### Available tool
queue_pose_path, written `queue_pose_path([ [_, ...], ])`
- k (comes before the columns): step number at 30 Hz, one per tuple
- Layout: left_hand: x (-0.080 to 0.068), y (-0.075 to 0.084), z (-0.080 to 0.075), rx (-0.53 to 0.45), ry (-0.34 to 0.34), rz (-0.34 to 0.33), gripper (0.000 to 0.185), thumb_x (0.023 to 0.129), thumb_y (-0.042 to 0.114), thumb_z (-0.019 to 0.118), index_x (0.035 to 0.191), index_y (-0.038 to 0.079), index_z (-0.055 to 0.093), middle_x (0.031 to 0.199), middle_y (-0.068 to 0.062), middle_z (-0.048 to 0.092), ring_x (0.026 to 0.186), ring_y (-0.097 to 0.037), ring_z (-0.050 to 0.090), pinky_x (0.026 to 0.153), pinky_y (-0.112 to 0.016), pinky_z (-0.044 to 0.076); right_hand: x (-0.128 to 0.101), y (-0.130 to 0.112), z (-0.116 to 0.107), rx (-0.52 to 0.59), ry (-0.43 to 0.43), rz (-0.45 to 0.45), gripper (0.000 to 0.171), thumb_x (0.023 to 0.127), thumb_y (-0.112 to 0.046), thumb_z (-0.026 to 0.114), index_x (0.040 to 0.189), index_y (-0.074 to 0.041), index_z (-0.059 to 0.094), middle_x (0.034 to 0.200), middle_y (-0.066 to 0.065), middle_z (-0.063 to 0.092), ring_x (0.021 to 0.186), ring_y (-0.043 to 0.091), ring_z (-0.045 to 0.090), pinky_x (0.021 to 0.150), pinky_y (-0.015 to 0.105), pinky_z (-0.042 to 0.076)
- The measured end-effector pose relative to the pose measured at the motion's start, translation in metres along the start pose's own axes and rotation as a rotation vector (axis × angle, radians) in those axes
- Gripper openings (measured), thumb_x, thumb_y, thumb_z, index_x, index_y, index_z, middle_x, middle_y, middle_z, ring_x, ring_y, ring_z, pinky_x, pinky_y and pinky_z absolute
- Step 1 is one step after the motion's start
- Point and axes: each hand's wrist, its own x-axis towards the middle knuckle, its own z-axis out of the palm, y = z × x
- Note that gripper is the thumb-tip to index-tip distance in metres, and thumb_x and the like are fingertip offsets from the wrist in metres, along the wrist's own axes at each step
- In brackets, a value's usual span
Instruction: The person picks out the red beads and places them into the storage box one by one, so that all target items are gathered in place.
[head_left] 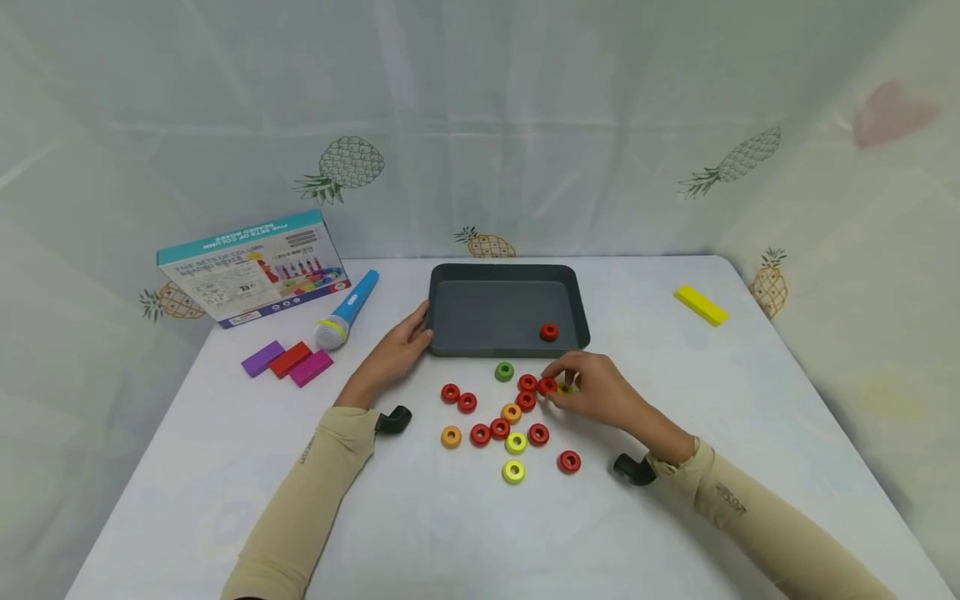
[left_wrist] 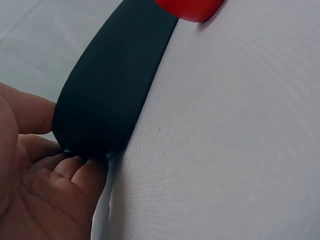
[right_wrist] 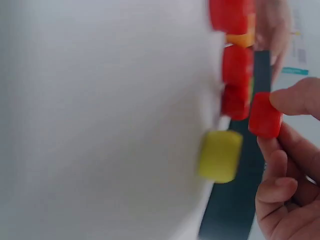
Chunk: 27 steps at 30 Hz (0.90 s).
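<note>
My left hand (head_left: 397, 354) grips the left end of a dark grey tray (head_left: 433, 333). In the left wrist view its thumb lies on the tray wall (left_wrist: 110, 80) while the other fingers curl beneath the corner. My right hand (head_left: 596, 387) pinches a red ring bead (right_wrist: 265, 115) between thumb and fingertips, just in front of the tray. Below that bead, in the right wrist view, is a yellow bead (right_wrist: 220, 156). One red bead (head_left: 549, 332) lies inside the tray, toward its front right. Several red, orange, yellow and green beads (head_left: 505, 372) are scattered on the table before it.
A cardboard box (head_left: 255, 271) stands at the back left, beside a blue toy microphone (head_left: 348, 308). Purple, red and magenta blocks (head_left: 311, 367) lie in front of them. At the far right is a yellow block (head_left: 701, 306). A patterned cloth (head_left: 600, 167) hangs behind the table.
</note>
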Motion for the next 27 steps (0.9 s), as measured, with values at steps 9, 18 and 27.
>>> queue_pose_path([
  [9, -0.003, 0.005, -0.001, 0.019, -0.005, 0.007, 0.063, 0.110, 0.024, 0.042, 0.164, 0.019, 0.010, 0.171, -0.003, 0.013, 0.158, -0.021, 0.017, 0.128, -0.043, 0.021, 0.015, -0.004, -0.017, -0.023, 0.060, -0.015, 0.020, 0.080, -0.011, 0.083, 0.099, -0.010, 0.077, 0.093, 0.001, 0.072, 0.079, 0.016, 0.058, 0.067, 0.026, 0.052],
  [18, -0.005, 0.006, -0.002, 0.024, -0.005, 0.021, 0.063, 0.110, 0.024, 0.042, 0.164, 0.018, 0.011, 0.171, -0.004, 0.013, 0.157, -0.023, 0.018, 0.128, -0.044, 0.021, 0.037, 0.008, -0.028, -0.041, 0.072, 0.050, 0.025, 0.081, -0.009, 0.083, 0.105, -0.005, 0.077, 0.096, 0.008, 0.071, 0.080, 0.025, 0.060, 0.065, 0.026, 0.049],
  [27, -0.003, 0.003, -0.002, 0.016, -0.005, 0.042, 0.063, 0.110, 0.022, 0.042, 0.164, 0.016, 0.011, 0.171, -0.005, 0.014, 0.157, -0.023, 0.019, 0.127, -0.043, 0.024, 0.062, 0.024, -0.034, -0.050, 0.083, 0.098, 0.025, 0.084, -0.012, 0.080, 0.108, -0.005, 0.077, 0.098, 0.011, 0.072, 0.080, 0.022, 0.057, 0.065, 0.030, 0.047],
])
